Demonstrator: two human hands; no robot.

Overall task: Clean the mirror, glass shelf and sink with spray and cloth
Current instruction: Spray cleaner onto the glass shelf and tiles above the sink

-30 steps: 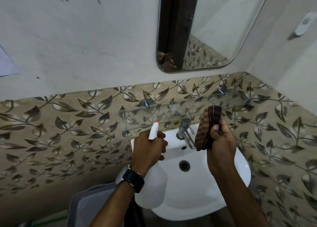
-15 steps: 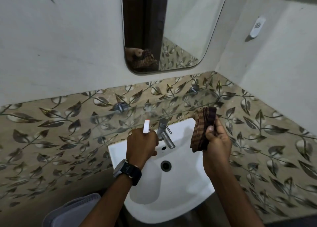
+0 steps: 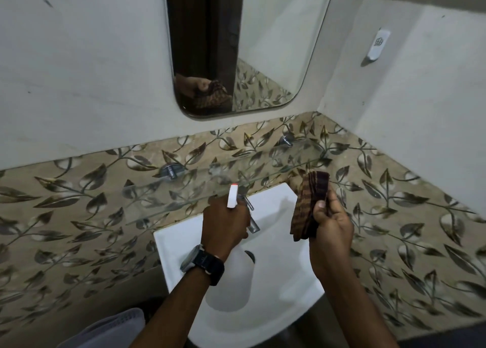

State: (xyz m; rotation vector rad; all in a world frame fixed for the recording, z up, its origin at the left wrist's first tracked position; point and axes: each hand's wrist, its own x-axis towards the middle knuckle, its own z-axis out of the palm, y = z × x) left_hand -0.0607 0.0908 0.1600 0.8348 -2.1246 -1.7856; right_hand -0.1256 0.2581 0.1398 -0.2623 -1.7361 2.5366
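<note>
My left hand (image 3: 223,224) grips a white spray bottle (image 3: 232,282) over the white sink (image 3: 284,211); the bottle's red-tipped nozzle (image 3: 233,195) points up at the glass shelf (image 3: 184,192). My right hand (image 3: 328,226) holds a folded brown checked cloth (image 3: 310,203) upright above the sink's right side, just below the shelf's right end. The mirror (image 3: 276,45) hangs on the wall above the shelf and reflects a hand with the cloth. A chrome tap (image 3: 249,213) is partly hidden behind my left hand.
Leaf-patterned tiles (image 3: 79,216) cover the lower wall behind and to the right of the sink. Two chrome brackets (image 3: 171,170) fix the shelf to the wall. A white wall hook (image 3: 377,45) sits on the right wall. Grey fabric (image 3: 110,332) shows at the bottom left.
The view has swung left and up, so the sink and mirror now sit more central. Both hands keep their hold on bottle and cloth, staying over the sink.
</note>
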